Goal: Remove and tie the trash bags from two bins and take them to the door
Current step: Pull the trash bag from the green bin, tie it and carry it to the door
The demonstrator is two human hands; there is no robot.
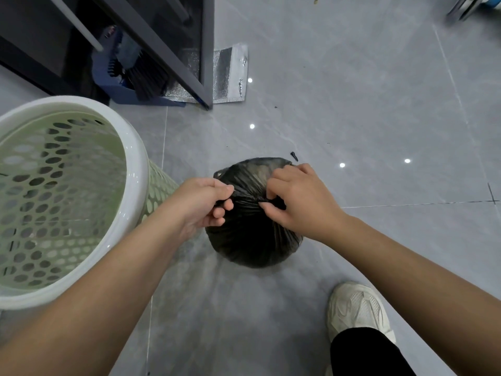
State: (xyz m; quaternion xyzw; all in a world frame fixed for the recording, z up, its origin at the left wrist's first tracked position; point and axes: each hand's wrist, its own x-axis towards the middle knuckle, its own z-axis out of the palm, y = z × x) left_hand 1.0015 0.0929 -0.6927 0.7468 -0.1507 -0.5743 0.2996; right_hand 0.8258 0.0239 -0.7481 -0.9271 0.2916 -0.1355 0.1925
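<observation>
A full black trash bag (249, 240) sits on the grey tiled floor in the middle of the head view. My left hand (206, 203) pinches a gathered strip of the bag's top on its left side. My right hand (295, 199) grips the bunched plastic on the right side, fingers curled into the folds at the bag's neck. A pale green perforated bin (135, 169) with a white rim stands to the left, with no bag in it.
A dark cabinet frame (173, 50) stands at the back left, with a blue dustpan and brush (130, 77) and a silver foil mat (230, 74) beneath it. My white shoe (357, 310) is planted at the lower right. Small dark scraps (294, 156) lie behind the bag.
</observation>
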